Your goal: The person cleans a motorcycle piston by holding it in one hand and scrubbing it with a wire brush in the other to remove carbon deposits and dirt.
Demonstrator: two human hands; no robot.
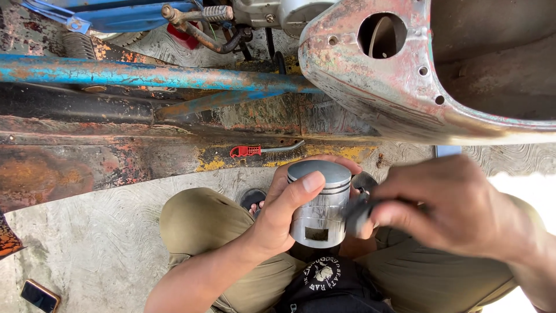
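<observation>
My left hand grips a shiny metal piston, upright, thumb over its flat crown and fingers round its far side. The piston has ring grooves near the top and a rectangular cut-out low in its skirt. My right hand is blurred with motion just right of the piston and holds a small dark tool whose tip touches the piston's side. What kind of tool it is cannot be told. Both hands are above my lap, over khaki trousers.
A rusty metal frame with a blue painted tube lies ahead. A red-handled wire brush rests on it. A worn scooter body panel is at the upper right. A phone lies on the concrete floor at the lower left.
</observation>
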